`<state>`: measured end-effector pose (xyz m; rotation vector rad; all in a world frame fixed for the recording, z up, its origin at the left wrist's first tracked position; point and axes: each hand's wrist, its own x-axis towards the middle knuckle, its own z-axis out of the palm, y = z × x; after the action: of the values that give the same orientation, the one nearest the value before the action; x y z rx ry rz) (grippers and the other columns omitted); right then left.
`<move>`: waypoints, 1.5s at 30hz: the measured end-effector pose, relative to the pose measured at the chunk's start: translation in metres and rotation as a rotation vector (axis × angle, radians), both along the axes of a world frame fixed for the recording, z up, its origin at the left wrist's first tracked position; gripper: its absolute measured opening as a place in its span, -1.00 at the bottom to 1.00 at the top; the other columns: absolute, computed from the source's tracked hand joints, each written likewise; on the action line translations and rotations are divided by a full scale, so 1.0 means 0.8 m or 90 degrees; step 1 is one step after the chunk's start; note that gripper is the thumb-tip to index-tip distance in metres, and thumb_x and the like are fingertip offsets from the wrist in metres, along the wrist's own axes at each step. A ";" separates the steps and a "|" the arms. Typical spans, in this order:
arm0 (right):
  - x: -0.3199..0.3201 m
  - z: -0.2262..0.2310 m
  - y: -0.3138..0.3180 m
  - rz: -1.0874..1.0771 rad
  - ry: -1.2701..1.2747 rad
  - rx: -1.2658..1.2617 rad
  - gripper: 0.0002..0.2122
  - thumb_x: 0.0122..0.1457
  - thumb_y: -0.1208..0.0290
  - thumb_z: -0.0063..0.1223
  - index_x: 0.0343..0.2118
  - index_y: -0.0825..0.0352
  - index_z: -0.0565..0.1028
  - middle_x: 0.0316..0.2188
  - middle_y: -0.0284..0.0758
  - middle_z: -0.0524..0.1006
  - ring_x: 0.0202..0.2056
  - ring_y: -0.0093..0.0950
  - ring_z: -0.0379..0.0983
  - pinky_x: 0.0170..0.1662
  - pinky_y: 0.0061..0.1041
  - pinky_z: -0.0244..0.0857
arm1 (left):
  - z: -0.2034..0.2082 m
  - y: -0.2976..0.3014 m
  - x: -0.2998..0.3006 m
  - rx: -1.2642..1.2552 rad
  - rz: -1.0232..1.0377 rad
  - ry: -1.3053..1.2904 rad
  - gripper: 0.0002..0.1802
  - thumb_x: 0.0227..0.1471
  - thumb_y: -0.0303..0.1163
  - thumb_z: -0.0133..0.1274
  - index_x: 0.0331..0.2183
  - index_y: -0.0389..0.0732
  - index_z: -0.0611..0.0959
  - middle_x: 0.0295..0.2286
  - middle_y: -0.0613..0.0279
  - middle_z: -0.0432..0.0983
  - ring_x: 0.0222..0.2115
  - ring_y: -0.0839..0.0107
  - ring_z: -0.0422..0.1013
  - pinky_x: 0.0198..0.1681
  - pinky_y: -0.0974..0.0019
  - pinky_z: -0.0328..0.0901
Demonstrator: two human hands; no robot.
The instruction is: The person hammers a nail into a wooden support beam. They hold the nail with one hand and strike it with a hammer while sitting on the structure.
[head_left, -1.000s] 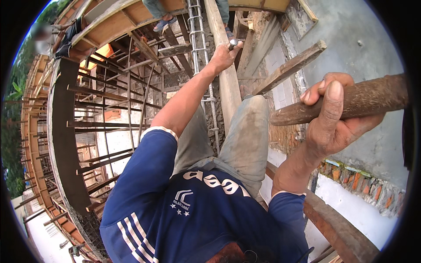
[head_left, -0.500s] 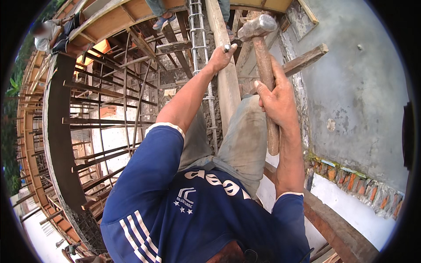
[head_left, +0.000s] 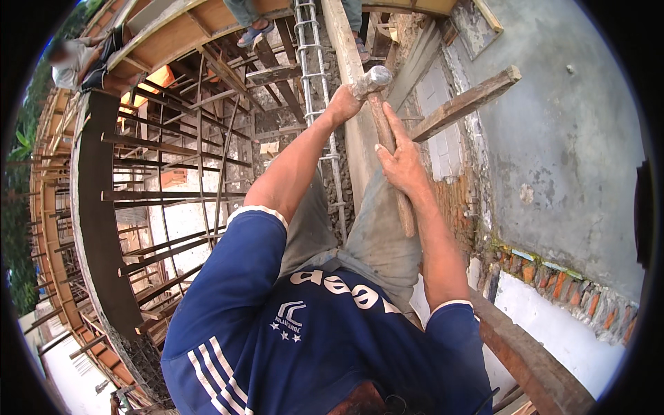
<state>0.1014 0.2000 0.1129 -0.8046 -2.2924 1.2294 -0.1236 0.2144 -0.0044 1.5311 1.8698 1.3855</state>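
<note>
My right hand (head_left: 403, 168) is closed round the wooden handle of a hammer (head_left: 405, 216), its thumb lying along the handle. The heavy metal head is at my left hand (head_left: 343, 105), over the far side of the fist. That left hand is closed round a metal rod, whose round shiny end showed earlier; the hammer head now hides it. Both hands are above a long timber board (head_left: 361, 149) that runs away from me between my legs. Where the rod's lower end rests cannot be seen.
A steel rebar cage (head_left: 315, 76) runs left of the board. Timber props and crossbars (head_left: 173, 194) fill a deep gap at left. A timber beam (head_left: 467, 104) juts toward a grey plastered wall (head_left: 560, 152). One person (head_left: 76, 66) is far left; another's sandalled feet (head_left: 256, 31) are ahead.
The hammer has swung down and left, from raised at the right to my left fist, covering the rod's end. My left hand has stayed nearly in place.
</note>
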 end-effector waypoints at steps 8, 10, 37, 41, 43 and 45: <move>0.107 -0.025 -0.062 -0.196 -0.009 -0.330 -0.24 0.15 0.63 -0.07 0.39 -0.01 -0.05 -0.22 -0.22 0.56 -0.67 -0.64 0.34 -0.64 -0.60 0.31 | -0.054 -0.161 0.168 -0.004 -0.109 0.052 -0.53 0.12 -0.29 0.07 -0.75 -0.26 0.43 -0.73 0.05 0.32 -0.64 0.04 0.33 -0.39 0.10 0.26; 0.120 -0.043 -0.062 -0.220 -0.014 -0.406 -0.23 0.16 0.63 -0.07 0.40 -0.02 -0.06 -0.33 -0.27 0.55 -0.67 -0.64 0.34 -0.65 -0.60 0.31 | -0.025 -0.194 0.211 0.022 -0.105 0.052 -0.55 0.12 -0.35 0.07 -0.74 -0.27 0.42 -0.74 0.04 0.32 -0.64 0.04 0.33 -0.43 0.11 0.23; 0.148 0.084 -0.101 -0.159 0.206 -0.183 -0.27 0.10 0.73 -0.01 0.36 0.27 0.05 0.28 -0.18 0.23 -0.47 -0.69 0.40 -0.51 -0.69 0.37 | 0.062 -0.058 0.036 -0.049 -0.062 -0.104 -0.47 0.23 -0.09 -0.03 -0.61 -0.26 0.33 -0.68 0.44 0.10 -0.59 0.55 0.02 -0.54 0.27 0.02; 0.151 0.083 -0.104 -0.186 0.251 -0.194 -0.26 0.09 0.73 0.01 0.36 0.31 0.03 0.26 -0.16 0.24 -0.43 -0.68 0.41 -0.50 -0.69 0.38 | 0.069 -0.065 0.051 -0.042 -0.100 -0.081 -0.45 0.23 -0.07 -0.03 -0.62 -0.30 0.32 -0.67 0.32 0.08 -0.58 0.50 0.03 -0.54 0.22 0.04; 0.151 0.092 -0.105 -0.195 0.277 -0.184 -0.26 0.10 0.73 0.01 0.36 0.32 0.02 0.26 -0.15 0.23 -0.41 -0.67 0.41 -0.48 -0.68 0.38 | 0.069 -0.069 0.058 -0.071 -0.108 -0.032 -0.43 0.24 -0.06 -0.05 -0.61 -0.30 0.27 -0.65 0.24 0.07 -0.57 0.43 0.03 -0.52 0.18 0.06; 0.153 0.103 -0.101 -0.188 0.307 -0.143 -0.25 0.12 0.72 0.01 0.37 0.28 -0.03 0.07 -0.18 0.31 -0.46 -0.66 0.39 -0.49 -0.67 0.36 | 0.067 -0.072 0.061 -0.032 -0.129 -0.023 -0.44 0.24 -0.06 -0.06 -0.61 -0.29 0.26 -0.65 0.24 0.05 -0.57 0.41 0.03 -0.51 0.18 0.07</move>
<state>0.2238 0.1189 0.1951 -0.7835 -1.6130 1.3759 -0.0746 0.1568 0.0490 1.6092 1.6638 1.2573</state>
